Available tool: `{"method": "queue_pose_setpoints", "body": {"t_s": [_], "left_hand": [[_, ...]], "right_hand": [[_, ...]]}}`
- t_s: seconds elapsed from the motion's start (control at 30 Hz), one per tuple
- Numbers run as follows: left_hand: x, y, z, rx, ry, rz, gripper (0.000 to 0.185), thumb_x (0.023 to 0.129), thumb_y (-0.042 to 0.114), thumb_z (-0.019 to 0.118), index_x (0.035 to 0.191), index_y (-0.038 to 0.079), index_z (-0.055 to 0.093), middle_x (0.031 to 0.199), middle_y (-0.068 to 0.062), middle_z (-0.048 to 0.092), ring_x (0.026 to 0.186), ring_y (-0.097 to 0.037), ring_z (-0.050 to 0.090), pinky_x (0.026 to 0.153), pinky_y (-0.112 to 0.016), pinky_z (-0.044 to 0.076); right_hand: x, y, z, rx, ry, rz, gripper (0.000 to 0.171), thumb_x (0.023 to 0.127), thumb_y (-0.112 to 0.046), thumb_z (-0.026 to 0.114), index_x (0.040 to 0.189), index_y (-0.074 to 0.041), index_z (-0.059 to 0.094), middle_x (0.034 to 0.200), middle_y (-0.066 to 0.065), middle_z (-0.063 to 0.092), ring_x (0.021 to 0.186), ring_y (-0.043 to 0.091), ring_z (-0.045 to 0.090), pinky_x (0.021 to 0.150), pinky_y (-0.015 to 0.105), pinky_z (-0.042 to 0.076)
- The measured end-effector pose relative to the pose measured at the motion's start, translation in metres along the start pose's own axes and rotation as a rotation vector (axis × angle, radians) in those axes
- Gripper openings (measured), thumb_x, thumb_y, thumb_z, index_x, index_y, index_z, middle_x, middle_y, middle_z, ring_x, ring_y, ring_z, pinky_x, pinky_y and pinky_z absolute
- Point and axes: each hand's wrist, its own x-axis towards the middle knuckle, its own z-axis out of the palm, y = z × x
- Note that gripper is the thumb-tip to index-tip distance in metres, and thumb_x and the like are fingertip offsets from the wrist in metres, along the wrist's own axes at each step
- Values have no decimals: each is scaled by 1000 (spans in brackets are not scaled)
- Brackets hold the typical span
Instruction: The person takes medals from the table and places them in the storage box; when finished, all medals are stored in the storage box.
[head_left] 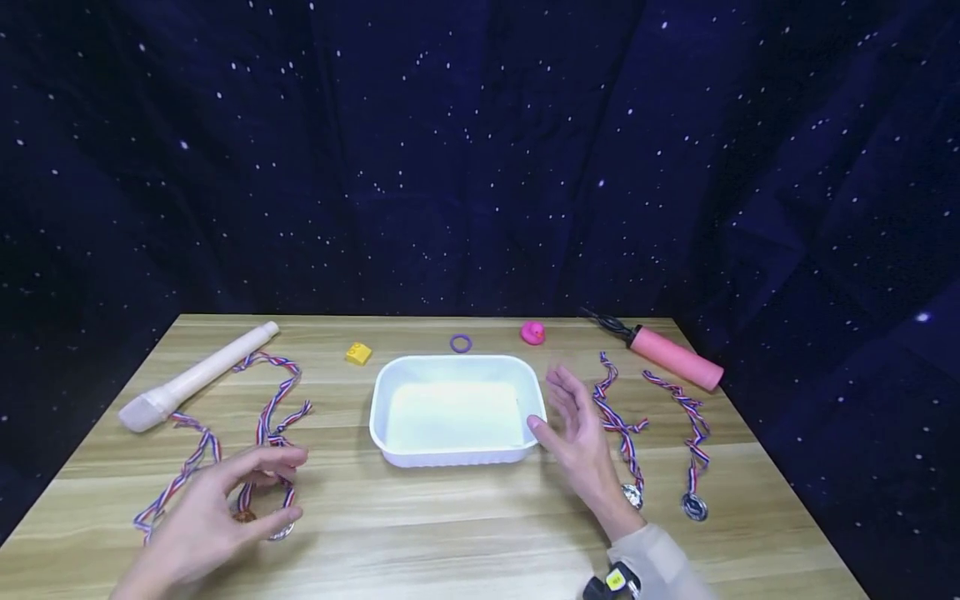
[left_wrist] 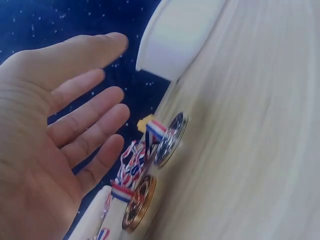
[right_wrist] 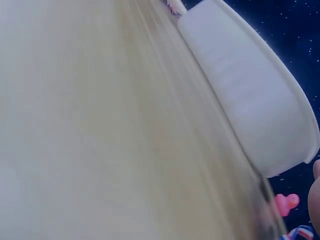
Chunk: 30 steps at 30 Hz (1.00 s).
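A white plastic basin [head_left: 456,458] sits mid-table. Beside its right rim is my right hand [head_left: 581,450], fingers spread and blurred, thumb near the rim; whether it touches cannot be told. Only a bit of that thumb [right_wrist: 314,205] enters the right wrist view. My left hand [head_left: 217,508] hovers over two ribboned medals at the left, thumb and fingers apart, holding nothing. In the left wrist view a silver medal [left_wrist: 171,140] and a gold-coloured medal [left_wrist: 139,203] stand out past the fingers. Two silver medals, one near [head_left: 632,496] and one farther right [head_left: 694,506], lie beyond my right hand.
A white microphone-shaped tube [head_left: 198,375] lies far left. Along the back are a yellow block [head_left: 358,353], a purple ring [head_left: 461,335], a pink rubber duck [head_left: 533,332] and a pink hand pump [head_left: 675,357]. A dark starry cloth [head_left: 480,167] hangs behind the table.
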Motion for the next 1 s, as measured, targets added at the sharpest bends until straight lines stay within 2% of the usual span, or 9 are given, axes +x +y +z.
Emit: {"method": "queue_pose_setpoints", "body": {"t_s": [0.23,0.37,0.53,0.6,0.7,0.8,0.87,0.93,1.0], "left_hand": [[-4,-11,-2,62,-58,-12,58,73,20,107,124,27,80,106,13,79,90,-9,71,80,-15,56],[-6,-15,-3,93,-106,-25,56,72,28,108,120,32,80,108,17,77,90,-5,71,78,-15,56],[-9,-21,-4,91,-144,8,53,73,31,107,120,32,81,115,14,77,91,-3,72,77,-13,56],[-9,-23,-4,87,-159,17,52,74,30,106,120,30,82,118,12,77,94,-2,73,79,-11,55],[-9,-25,-4,106,-176,20,48,75,31,106,118,29,84,122,12,77,108,0,72,89,-4,49],[-10,-27,-5,114,-195,3,45,76,32,105,116,29,85,125,11,77,121,3,66,89,-4,50],[-11,-27,-6,79,-219,-21,44,78,32,103,118,26,85,127,7,77,121,5,66,87,-8,54],[-12,-27,-5,-19,-246,-59,45,82,26,101,122,18,83,129,-1,76,117,4,70,82,-15,62],[-13,-28,-3,-106,-254,-73,46,84,20,99,125,9,80,128,-9,75,113,1,75,84,-21,66]], "right_hand": [[-5,12,4,-62,-13,61,94,89,4,86,168,0,35,166,22,48,148,44,52,126,27,43],[-7,16,5,-84,-15,74,96,88,3,89,168,0,37,165,22,49,147,45,54,125,25,43],[-9,18,6,-116,-23,83,97,87,1,92,168,-2,38,165,22,48,148,45,54,128,32,42],[-9,18,6,-123,-25,85,97,87,0,92,168,-2,39,165,21,48,147,44,55,128,36,43],[-10,18,6,-130,-28,97,98,86,-1,93,167,-2,39,165,20,47,146,43,56,128,40,44],[-10,19,7,-142,-33,110,98,87,-2,93,168,-2,38,166,18,46,145,40,57,128,41,44],[-11,18,7,-148,-35,116,98,87,-2,94,168,-2,38,166,18,46,145,39,57,128,40,44],[-11,18,7,-159,-37,119,98,87,-3,94,168,-3,39,166,17,47,145,37,57,128,39,45],[-11,18,6,-170,-38,122,98,87,-4,94,168,-5,39,165,16,48,144,36,58,127,37,46]]}}
